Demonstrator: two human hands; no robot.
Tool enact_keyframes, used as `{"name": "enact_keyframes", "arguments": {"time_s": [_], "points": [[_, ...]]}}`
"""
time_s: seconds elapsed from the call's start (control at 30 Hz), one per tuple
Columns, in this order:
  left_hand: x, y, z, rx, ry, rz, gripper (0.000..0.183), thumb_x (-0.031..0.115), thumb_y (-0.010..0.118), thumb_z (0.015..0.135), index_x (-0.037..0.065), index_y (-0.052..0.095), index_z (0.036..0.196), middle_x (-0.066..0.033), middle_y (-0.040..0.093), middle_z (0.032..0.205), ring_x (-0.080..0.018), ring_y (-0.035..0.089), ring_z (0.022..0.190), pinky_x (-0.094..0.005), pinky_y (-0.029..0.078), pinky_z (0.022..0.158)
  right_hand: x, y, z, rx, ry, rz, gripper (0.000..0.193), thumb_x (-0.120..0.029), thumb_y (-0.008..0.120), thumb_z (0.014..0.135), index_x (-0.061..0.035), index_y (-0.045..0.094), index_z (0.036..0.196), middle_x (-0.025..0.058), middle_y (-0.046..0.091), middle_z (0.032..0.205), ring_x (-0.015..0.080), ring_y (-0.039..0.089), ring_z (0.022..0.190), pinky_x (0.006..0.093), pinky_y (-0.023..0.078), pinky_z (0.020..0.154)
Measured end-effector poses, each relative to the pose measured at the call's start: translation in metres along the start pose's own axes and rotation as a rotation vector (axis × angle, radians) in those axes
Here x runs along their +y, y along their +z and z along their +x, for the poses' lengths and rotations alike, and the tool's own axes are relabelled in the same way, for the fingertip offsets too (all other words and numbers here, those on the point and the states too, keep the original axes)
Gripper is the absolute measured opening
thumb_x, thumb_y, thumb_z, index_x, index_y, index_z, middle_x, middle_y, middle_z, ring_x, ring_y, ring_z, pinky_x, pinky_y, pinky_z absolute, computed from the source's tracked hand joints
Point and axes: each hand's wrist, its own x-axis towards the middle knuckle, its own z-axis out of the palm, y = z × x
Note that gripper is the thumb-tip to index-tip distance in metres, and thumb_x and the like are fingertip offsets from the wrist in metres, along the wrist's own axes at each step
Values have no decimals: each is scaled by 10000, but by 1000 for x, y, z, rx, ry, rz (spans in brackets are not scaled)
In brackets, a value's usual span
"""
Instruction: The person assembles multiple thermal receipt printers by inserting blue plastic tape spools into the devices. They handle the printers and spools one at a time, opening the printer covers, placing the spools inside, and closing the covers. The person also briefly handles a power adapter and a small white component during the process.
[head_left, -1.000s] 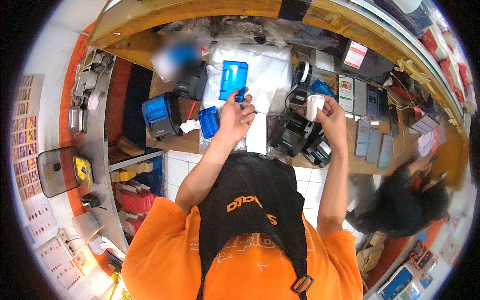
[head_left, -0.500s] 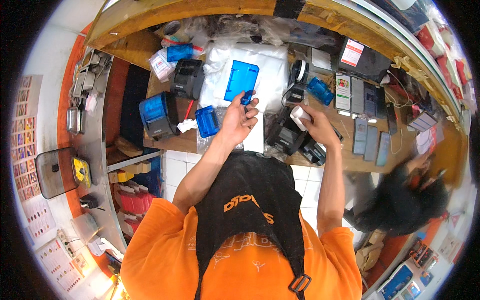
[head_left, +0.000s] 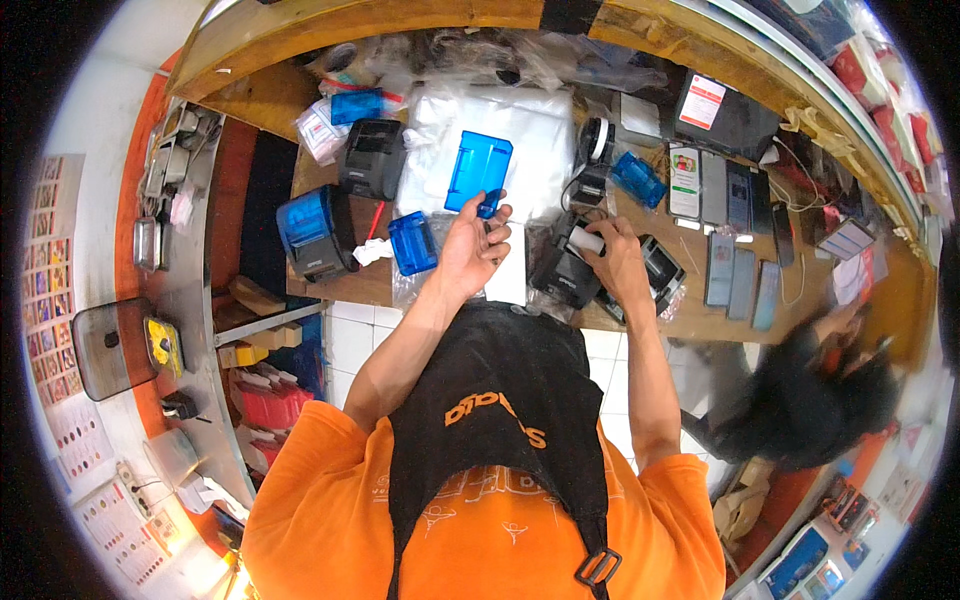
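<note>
Head view. The left hand (head_left: 470, 245) pinches the lower edge of a blue plastic cover (head_left: 478, 172) between thumb and fingertips, palm turned toward the camera, forearm rising from the six o'clock edge toward twelve. The cover stands tilted above a white plastic sheet (head_left: 530, 130) on the wooden counter (head_left: 690, 315). The right hand (head_left: 618, 262) is curled, knuckles up, around a white paper roll (head_left: 586, 240), pressing it into the open top of a black receipt printer (head_left: 562, 275) at three o'clock of the left hand. A blue-and-black printer (head_left: 312, 232) sits at nine o'clock, a small blue case (head_left: 412, 243) just beside the left wrist. Phones (head_left: 735, 270) lie in a row farther toward three o'clock.
</note>
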Motion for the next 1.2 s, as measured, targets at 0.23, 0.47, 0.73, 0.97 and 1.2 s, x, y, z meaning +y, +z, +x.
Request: {"name": "enact_keyframes", "arguments": {"time_s": [0.23, 0.47, 0.73, 0.97, 1.2], "points": [[-6, 7, 4, -54, -48, 84, 279, 365, 565, 1076, 112, 585, 1192, -3, 589, 900, -49, 375, 585, -200, 288, 469, 4, 0, -4, 103, -24, -112, 291, -155, 834, 820, -3, 747, 1052, 197, 730, 1024, 399, 643, 1017, 455, 517, 904], [-18, 34, -6, -91, 26, 327, 288, 369, 570, 1072, 91, 572, 1146, 6, 519, 799, -66, 385, 604, -227, 308, 525, -63, -51, -5, 129, 221, 478, 201, -133, 800, 901, 0, 744, 1042, 113, 780, 915, 180, 726, 805, 304, 561, 747], [-17, 81, -37, -215, 170, 112, 348, 389, 524, 1085, 64, 582, 1195, -39, 617, 1048, -150, 527, 874, -367, 466, 864, -148, -23, -16, 210, 72, 506, 281, -149, 832, 888, 2, 690, 1077, 133, 768, 902, 196, 754, 760, 332, 596, 661], [-16, 97, -67, -158, 502, 372, 356, 309, 497, 1113, 16, 591, 1293, -161, 670, 1296, -146, 583, 960, -326, 481, 886, -147, -48, -21, 40, 113, 571, 271, -44, 731, 944, 5, 690, 1207, 115, 761, 910, 176, 726, 749, 324, 576, 698], [-16, 97, -85, -381, 637, 321, 368, 157, 524, 1110, -14, 495, 1436, -191, 656, 1251, -153, 582, 922, -321, 488, 844, -145, -83, -41, 77, 169, 1113, 188, -35, 692, 1000, 45, 637, 1162, 108, 739, 961, 132, 691, 815, 278, 568, 732]]}}
